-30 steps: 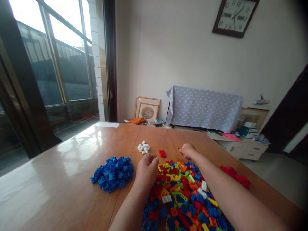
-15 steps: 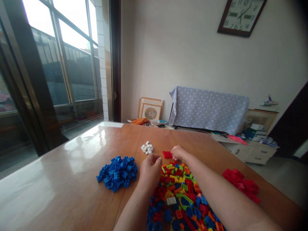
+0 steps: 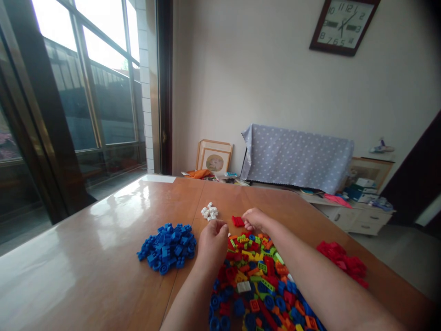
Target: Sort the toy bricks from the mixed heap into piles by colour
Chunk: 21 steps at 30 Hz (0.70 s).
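My left hand (image 3: pixel 213 239) is closed in a pinch just below a small cluster of white bricks (image 3: pixel 209 211); what its fingers hold, if anything, cannot be made out. A small white bit shows by its fingertips. My right hand (image 3: pixel 255 219) has its fingers curled down at the right end of a few red bricks (image 3: pixel 237 221) lying side by side on the table. Whether those fingers grip a brick is hidden. Between and below both arms spreads a mixed heap of toy building bricks (image 3: pixel 255 278) in red, blue, green, yellow and orange.
A pile of blue bricks (image 3: pixel 167 248) lies left of my left arm. Beyond my right forearm is a pile of red bricks (image 3: pixel 342 262) near the right edge of the wooden table (image 3: pixel 113 257). A cloth-covered object (image 3: pixel 296 156) stands behind the table.
Both hands stay in nearly the same places, with the left fingertips shifted very slightly. The whole view has moved a little; the brick piles look unchanged.
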Tool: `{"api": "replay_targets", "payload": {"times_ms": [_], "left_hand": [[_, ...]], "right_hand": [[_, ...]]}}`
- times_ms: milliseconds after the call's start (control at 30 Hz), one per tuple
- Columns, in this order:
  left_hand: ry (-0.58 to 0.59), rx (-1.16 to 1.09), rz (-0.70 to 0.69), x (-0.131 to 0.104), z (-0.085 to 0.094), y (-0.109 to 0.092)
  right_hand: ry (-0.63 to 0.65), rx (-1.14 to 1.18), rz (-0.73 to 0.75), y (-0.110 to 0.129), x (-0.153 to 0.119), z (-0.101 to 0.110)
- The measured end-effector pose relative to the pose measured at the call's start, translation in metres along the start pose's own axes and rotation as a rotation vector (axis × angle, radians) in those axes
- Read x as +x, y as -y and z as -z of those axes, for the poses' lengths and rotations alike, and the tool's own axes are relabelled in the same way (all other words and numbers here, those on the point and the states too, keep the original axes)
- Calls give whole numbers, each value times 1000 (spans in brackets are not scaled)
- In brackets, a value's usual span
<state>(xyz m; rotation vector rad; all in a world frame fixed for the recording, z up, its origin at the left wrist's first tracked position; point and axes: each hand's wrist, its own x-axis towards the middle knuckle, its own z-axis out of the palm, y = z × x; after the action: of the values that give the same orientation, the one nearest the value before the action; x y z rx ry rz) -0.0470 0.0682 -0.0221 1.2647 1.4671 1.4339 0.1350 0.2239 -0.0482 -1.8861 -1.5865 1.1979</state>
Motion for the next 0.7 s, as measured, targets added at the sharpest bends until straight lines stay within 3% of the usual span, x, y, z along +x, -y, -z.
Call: {"api": "replay_targets", "payload": {"times_ms": [367, 533, 600, 700], "left_hand": [[-55, -42, 40, 3, 6, -2], [-59, -86, 53, 2, 7, -4], [-34, -71, 52, 2, 7, -2], [33, 21, 36, 5, 4, 5]], "right_hand": [[-5, -146, 303, -11, -76, 40], [41, -300, 518, -2, -116, 19], [87, -543, 765, 4, -131, 4], [130, -735, 905, 8, -148, -14]]}}
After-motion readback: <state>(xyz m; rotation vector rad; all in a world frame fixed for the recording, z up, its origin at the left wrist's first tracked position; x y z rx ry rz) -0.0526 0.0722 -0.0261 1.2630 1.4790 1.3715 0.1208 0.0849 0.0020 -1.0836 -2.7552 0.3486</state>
